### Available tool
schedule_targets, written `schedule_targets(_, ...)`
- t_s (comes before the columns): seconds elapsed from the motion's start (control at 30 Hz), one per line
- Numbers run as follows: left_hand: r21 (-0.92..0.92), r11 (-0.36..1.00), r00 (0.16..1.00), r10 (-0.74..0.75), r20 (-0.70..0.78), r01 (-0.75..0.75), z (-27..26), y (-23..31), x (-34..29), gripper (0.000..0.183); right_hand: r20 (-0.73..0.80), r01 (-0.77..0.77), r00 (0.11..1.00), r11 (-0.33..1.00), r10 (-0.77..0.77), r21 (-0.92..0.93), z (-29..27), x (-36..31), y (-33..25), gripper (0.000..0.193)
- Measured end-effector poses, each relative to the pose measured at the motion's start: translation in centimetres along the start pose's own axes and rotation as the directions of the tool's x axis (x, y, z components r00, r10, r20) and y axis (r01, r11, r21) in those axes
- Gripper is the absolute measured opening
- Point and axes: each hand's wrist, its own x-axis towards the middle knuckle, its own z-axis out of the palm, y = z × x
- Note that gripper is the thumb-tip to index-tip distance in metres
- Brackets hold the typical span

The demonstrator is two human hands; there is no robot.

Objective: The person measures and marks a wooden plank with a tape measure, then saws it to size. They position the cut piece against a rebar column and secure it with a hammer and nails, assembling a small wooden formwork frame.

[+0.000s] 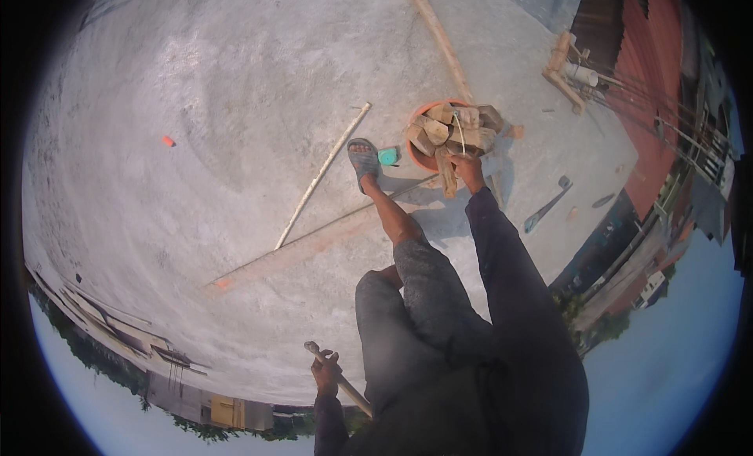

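Note:
An orange bucket (412, 152) is heaped with wooden blocks (433, 130), one of which juts over its near rim. A thin pale cord-like handle (461, 133) runs across the blocks to my right hand (469, 172). That hand is closed on the handle at the near side, close beside the jutting block (447, 175). Low in the view, away from the bucket, my left hand (326, 375) is wrapped round a wooden stick-like handle (353, 395). The lower end of this handle is hidden by my clothing.
A teal tape measure (387, 156) lies between my sandalled foot (363, 158) and the bucket. Long pale strips (321, 176) and a wooden pole (441, 40) lie on the concrete. A wooden frame (566, 72), a trowel-like tool (547, 206) and red corrugated sheeting (645, 87) are to the right.

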Motion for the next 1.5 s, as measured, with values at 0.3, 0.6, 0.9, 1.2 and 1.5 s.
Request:
schedule_targets(0.3,-0.012,0.985,0.985,0.171,-0.013,-0.171,-6.4,5.7,-0.7,0.024,0.104,-0.308,0.952,0.899,0.289,0.313,3.9,-2.1,-5.5,0.024)
schedule_targets(0.6,-0.013,0.987,0.985,0.157,-0.071,-0.159,-15.9,6.9,1.8,0.027,0.235,-0.288,0.94,0.945,0.248,0.154,11.4,-6.4,-15.3,0.018)
schedule_targets(0.9,0.034,0.957,0.958,0.286,0.021,-0.287,-31.1,15.9,14.7,0.023,0.214,0.11,0.975,0.969,-0.061,-0.221,24.6,-12.6,-31.9,0.028)
schedule_targets(1.2,-0.326,0.681,0.754,0.573,-0.32,-0.656,-60.1,39.1,17.4,0.014,0.234,0.218,0.963,0.898,-0.134,-0.382,45.6,-17.3,-54.8,0.061)
schedule_targets(1.5,-0.28,0.828,0.874,0.459,-0.159,-0.486,-74.6,47.1,30.2,0.013,0.417,0.297,0.893,0.916,-0.168,-0.268,66.8,-21.3,-73.2,0.028)
